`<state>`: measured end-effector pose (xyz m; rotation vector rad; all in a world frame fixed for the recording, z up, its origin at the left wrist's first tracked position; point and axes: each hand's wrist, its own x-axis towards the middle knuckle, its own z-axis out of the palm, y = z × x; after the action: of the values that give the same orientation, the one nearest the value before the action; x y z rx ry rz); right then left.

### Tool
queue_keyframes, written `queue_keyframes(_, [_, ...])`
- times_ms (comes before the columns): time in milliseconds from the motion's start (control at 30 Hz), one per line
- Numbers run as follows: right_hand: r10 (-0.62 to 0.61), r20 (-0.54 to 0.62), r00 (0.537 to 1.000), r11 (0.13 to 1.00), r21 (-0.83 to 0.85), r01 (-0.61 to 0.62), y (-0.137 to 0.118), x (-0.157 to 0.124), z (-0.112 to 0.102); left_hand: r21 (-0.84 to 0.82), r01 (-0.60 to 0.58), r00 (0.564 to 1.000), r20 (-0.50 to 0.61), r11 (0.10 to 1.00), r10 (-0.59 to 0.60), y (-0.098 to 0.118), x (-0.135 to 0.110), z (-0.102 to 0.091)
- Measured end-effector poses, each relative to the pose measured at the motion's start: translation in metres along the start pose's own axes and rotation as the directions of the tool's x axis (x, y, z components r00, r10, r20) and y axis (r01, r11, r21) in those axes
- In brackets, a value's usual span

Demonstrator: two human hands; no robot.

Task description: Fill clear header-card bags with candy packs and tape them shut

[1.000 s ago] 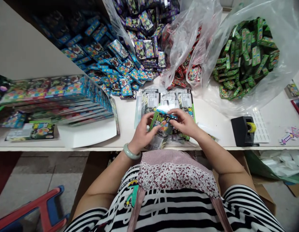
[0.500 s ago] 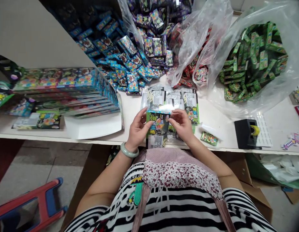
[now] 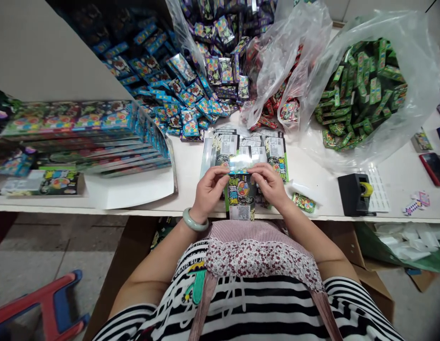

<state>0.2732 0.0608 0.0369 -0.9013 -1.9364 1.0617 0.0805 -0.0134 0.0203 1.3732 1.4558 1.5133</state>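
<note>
Between my two hands is a black and green printed packet (image 3: 241, 196) with a shiny clear upper part and a narrow blue strip across its middle. My left hand (image 3: 208, 193) pinches the strip's left end between thumb and fingers. At the right end my right hand (image 3: 271, 188) grips it the same way. Just beyond my fingers lie several more black and green packets (image 3: 227, 143) with pale label panels, overlapping on the table. A jade-coloured bangle (image 3: 195, 220) circles my left wrist. My fingers hide parts of the strip.
Small blue packs (image 3: 189, 122), purple packs (image 3: 226, 71) and bagged red packs (image 3: 289, 112) are heaped behind. A clear bag of green packs (image 3: 362, 94) stands right. Stacked colourful packs (image 3: 85, 123) fill the left. A tape dispenser (image 3: 352, 196) and phone (image 3: 434, 168) are rightward.
Both hands have closed in along the packet's strip, with the right fingers now folded over its end. The packet sits slightly lower and flatter. The whole view has shifted a little.
</note>
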Motion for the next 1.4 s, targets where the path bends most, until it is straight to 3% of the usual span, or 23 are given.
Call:
queue_keyframes(200, [0.178,0.001,0.984,0.963,0.203,-0.175,-0.004,0.012,-0.011,-0.132,0.011,0.999,-0.048,0.991,-0.017,0.016,0.017,0.004])
queue_keyframes(400, [0.065,0.153,0.986,0.99,0.116,-0.083,-0.016,0.021,-0.019,-0.088,-0.011,1.0,0.006,0.996,0.012,0.024,0.022,0.002])
queue_keyframes(567, [0.276,0.232,0.933,0.923,0.208,-0.324,-0.02,0.037,-0.015,-0.092,0.103,0.995,-0.005,0.99,-0.104,0.033,0.032,0.005])
queue_keyframes(667, [0.293,0.304,0.906,0.909,0.204,-0.363,-0.022,0.04,-0.017,-0.097,0.102,0.995,0.022,0.99,-0.1,0.034,0.032,0.001])
queue_keyframes(767, [0.229,0.35,0.908,0.937,0.173,-0.303,-0.024,0.036,-0.023,-0.097,0.03,0.994,0.103,0.995,-0.02,0.032,0.027,-0.008])
queue_keyframes(867, [0.07,0.342,0.937,0.987,0.112,-0.115,-0.027,0.027,-0.027,-0.083,-0.049,0.981,0.181,0.995,0.063,0.03,0.024,-0.018])
queue_keyframes(967, [-0.061,0.304,0.951,0.997,0.062,0.045,-0.026,0.02,-0.025,-0.089,-0.025,0.977,0.211,0.996,0.043,0.027,0.027,-0.023])
queue_keyframes(1067, [-0.07,0.233,0.97,0.998,0.015,0.069,-0.023,0.015,-0.019,-0.094,0.007,0.979,0.203,0.995,0.012,0.028,0.032,-0.022])
queue_keyframes(1233, [-0.04,0.189,0.981,0.999,0.016,0.037,-0.017,0.01,-0.018,0.03,-0.124,0.942,0.319,0.992,0.108,0.027,0.027,-0.021])
queue_keyframes(1300, [-0.064,0.185,0.981,0.998,0.033,0.059,-0.014,0.011,-0.019,0.001,-0.084,0.941,0.328,0.996,0.079,0.021,0.022,-0.02])
queue_keyframes(1400, [-0.092,0.179,0.979,0.996,0.029,0.088,-0.011,0.014,-0.012,-0.069,0.015,0.967,0.254,0.997,0.003,0.009,0.019,-0.015])
